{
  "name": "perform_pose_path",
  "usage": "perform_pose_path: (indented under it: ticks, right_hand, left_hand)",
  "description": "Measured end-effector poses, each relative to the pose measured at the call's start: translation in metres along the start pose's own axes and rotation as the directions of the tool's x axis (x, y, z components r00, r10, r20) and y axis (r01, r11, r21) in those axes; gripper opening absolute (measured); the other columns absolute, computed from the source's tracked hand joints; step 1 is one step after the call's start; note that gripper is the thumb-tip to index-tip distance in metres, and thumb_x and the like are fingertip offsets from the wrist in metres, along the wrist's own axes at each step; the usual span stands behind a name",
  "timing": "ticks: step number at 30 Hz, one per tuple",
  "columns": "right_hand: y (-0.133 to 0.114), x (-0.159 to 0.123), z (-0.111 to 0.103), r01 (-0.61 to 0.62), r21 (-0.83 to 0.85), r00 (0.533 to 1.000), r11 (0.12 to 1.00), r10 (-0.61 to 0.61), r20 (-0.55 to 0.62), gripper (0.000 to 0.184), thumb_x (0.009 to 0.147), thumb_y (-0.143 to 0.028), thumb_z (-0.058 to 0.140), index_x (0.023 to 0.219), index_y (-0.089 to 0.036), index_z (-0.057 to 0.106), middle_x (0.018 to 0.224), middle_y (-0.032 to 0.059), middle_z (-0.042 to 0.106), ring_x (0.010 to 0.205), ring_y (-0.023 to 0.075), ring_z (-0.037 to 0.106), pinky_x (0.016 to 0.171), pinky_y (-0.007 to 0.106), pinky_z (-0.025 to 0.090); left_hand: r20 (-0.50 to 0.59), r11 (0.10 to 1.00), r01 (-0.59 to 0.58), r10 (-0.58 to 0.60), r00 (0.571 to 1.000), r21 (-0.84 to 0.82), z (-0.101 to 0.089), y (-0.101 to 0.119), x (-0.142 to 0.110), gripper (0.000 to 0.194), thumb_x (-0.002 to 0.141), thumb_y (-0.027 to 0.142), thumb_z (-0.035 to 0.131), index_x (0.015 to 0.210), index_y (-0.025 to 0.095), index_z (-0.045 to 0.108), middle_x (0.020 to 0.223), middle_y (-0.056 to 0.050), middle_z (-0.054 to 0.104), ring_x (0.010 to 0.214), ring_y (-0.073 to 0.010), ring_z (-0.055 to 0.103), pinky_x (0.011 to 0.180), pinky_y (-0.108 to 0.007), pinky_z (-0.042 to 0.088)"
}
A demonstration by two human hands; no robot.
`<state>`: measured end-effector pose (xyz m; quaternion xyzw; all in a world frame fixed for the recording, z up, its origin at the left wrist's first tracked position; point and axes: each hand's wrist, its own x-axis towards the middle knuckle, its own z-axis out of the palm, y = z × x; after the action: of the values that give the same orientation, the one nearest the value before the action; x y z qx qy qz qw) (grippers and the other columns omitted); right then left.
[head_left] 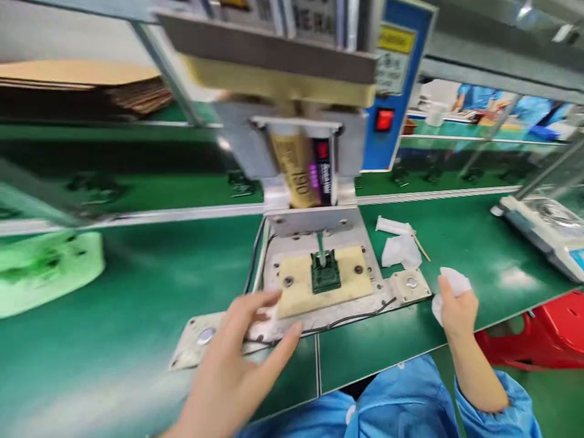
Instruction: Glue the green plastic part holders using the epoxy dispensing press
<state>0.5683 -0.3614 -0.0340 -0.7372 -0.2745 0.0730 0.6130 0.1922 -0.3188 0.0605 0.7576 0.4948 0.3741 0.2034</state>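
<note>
My left hand (237, 359) hovers open, fingers spread, over the near left end of a metal base plate (201, 340) and close to a cream fixture block (301, 286). A small dark green part (325, 274) sits in that block, under the nozzle of a glue dispenser (303, 170) holding a twin adhesive cartridge. My right hand (456, 307) rests on the green table to the right of the plate, closed round a white wipe (454, 283). Blue sleeves cover both arms.
White tissue and a thin stick (401, 243) lie right of the fixture. A scale (547, 228) stands at the far right, a red stool (542, 331) below the table edge. A green tray (45, 267) sits at left, cardboard (91, 85) behind. A conveyor (137, 188) runs past the dispenser.
</note>
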Motion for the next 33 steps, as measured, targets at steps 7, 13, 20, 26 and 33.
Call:
perform_pose_path:
  ticks: [7, 13, 20, 26, 33]
  right_hand:
    - [-0.009, -0.002, -0.004, -0.075, -0.018, 0.997, 0.997, 0.074, -0.021, 0.056, 0.067, -0.056, 0.077, 0.101, -0.013, 0.077, 0.105, 0.0171, 0.076, 0.102, 0.0365, 0.071, 0.098, 0.055, 0.052]
    - [-0.010, -0.001, -0.004, -0.049, -0.039, 0.999, 0.998, 0.048, -0.009, 0.054, 0.068, -0.054, 0.077, 0.101, -0.012, 0.077, 0.103, 0.0170, 0.077, 0.099, 0.0355, 0.072, 0.093, 0.053, 0.054]
    - [-0.009, 0.002, -0.004, -0.018, -0.039, 0.999, 0.999, 0.020, 0.036, 0.053, 0.067, -0.053, 0.078, 0.101, -0.013, 0.077, 0.101, 0.0158, 0.077, 0.097, 0.0339, 0.072, 0.094, 0.052, 0.054]
    - [-0.007, 0.002, -0.004, -0.016, -0.033, 0.999, 0.999, 0.017, 0.027, 0.053, 0.068, -0.053, 0.078, 0.101, -0.012, 0.076, 0.100, 0.0155, 0.076, 0.095, 0.0325, 0.071, 0.090, 0.051, 0.055]
    - [-0.033, -0.009, -0.008, -0.104, 0.077, 0.994, 0.992, 0.107, -0.036, 0.061, 0.068, -0.058, 0.081, 0.106, -0.011, 0.075, 0.059, -0.0004, 0.060, 0.041, 0.0136, 0.048, 0.035, 0.028, 0.041]
  left_hand:
    - [0.425, 0.934, 0.325, -0.237, 0.874, -0.148, 0.013, -0.011, 0.091, 0.108, 0.054, 0.063, 0.088, 0.143, 0.021, 0.045, 0.147, -0.018, 0.053, 0.129, -0.0418, 0.056, 0.110, -0.061, 0.046]
    - [0.534, 0.809, 0.390, -0.114, 0.838, -0.440, 0.034, -0.010, 0.101, 0.068, 0.063, 0.053, 0.088, 0.115, 0.018, 0.062, 0.123, -0.013, 0.069, 0.118, -0.0329, 0.064, 0.115, -0.053, 0.044]
    - [0.604, 0.749, 0.566, -0.284, 0.744, -0.345, 0.010, 0.012, 0.100, 0.055, 0.064, 0.060, 0.085, 0.094, 0.018, 0.066, 0.093, -0.007, 0.073, 0.093, -0.0282, 0.069, 0.090, -0.043, 0.057]
    - [0.741, 0.653, 0.718, -0.356, 0.570, -0.239, 0.000, 0.022, 0.076, 0.047, 0.070, 0.061, 0.079, 0.086, 0.017, 0.071, 0.086, -0.009, 0.072, 0.079, -0.0270, 0.070, 0.063, -0.035, 0.058]
    - [0.417, 0.686, 0.384, -0.129, 0.900, -0.618, -0.001, 0.040, 0.002, 0.051, 0.069, 0.018, 0.088, 0.116, 0.026, 0.069, 0.109, -0.009, 0.072, 0.099, -0.0258, 0.073, 0.077, -0.030, 0.064]
